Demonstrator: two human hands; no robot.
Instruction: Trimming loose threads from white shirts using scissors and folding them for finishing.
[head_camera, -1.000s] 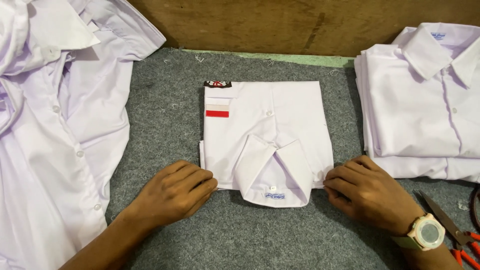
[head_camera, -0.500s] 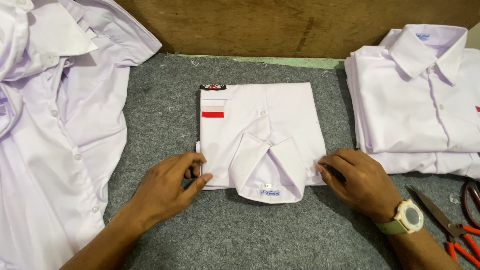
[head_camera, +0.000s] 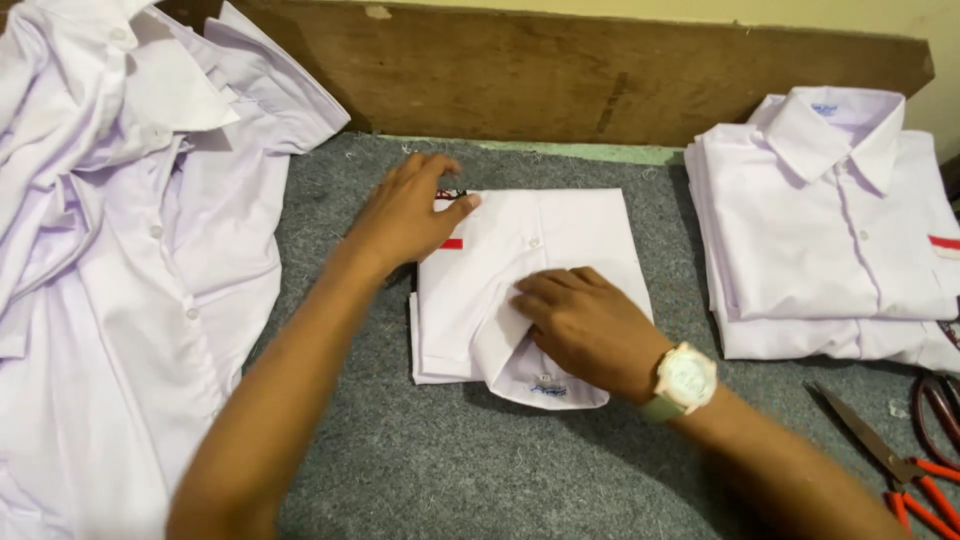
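We see a grey felt mat (head_camera: 400, 470), w/ a folded white cotton shirt (head_camera: 590, 230) at centre. Our left hand (head_camera: 405, 215) lies flat on its far-left corner, fingers spread; right hand (head_camera: 585, 325) presses its collar, fingers loosely curled, gripping nothing.

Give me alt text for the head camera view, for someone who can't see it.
Two bare hands press on a folded white shirt lying on grey felt: the left hand at its far left corner, the right hand, wearing a wristwatch, on its middle. Unfolded white shirts lie left, a folded stack and orange-handled scissors right.
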